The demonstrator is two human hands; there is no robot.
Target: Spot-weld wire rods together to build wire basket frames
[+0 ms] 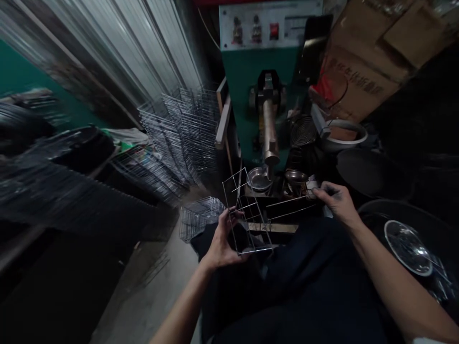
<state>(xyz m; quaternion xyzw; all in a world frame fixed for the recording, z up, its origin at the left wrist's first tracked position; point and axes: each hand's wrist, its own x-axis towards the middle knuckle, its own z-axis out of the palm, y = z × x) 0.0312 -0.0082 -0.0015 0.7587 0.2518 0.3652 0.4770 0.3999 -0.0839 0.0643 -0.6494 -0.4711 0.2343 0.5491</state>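
Note:
My left hand [225,239] is closed on the left side of a small wire rack [253,210], a bent grid of thin metal rods held tilted above my lap. In my right hand [335,198] the fingers pinch the end of a long thin U-shaped wire [292,201], whose two legs point left toward the rack. A gap shows between the wire legs and my left hand. Just beyond the rack, a shallow metal dish [259,178] sits under the rod-like arm [268,126] of a green machine [236,95].
Tall stacks of wire racks [182,134] stand at left, with a smaller stack [201,215] by my knee. A second metal bowl [296,177] sits near the machine. Cardboard boxes [358,71] lean at right. A dark tub [373,208] holds a clear round container [409,248].

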